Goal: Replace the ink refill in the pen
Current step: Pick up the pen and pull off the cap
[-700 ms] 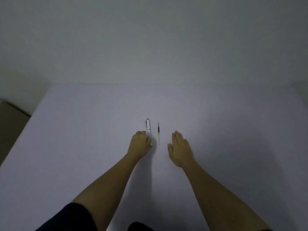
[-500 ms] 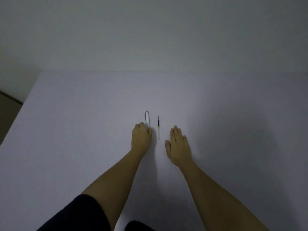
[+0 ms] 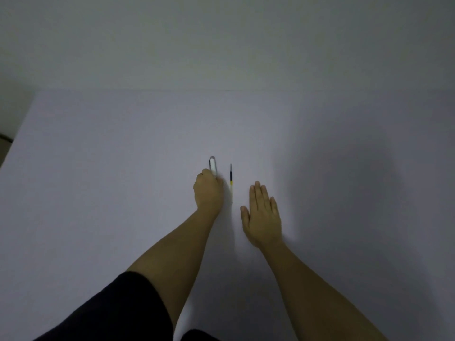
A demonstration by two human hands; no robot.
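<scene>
A white pen with a metal clip lies on the white table, pointing away from me. My left hand covers its near end with the fingers curled around it. Just to the right lies a thin ink refill, dark at the far end and yellowish at the near end, parallel to the pen. My right hand rests flat on the table to the right of the refill, fingers together and extended, holding nothing and not touching the refill.
The table's far edge meets a plain wall. Its left edge drops to a darker floor. A dark sleeve covers my left upper arm at the bottom.
My left hand has closed its fingers over the pen's near end. My right hand has stayed flat beside the refill. The view has shifted slightly.
</scene>
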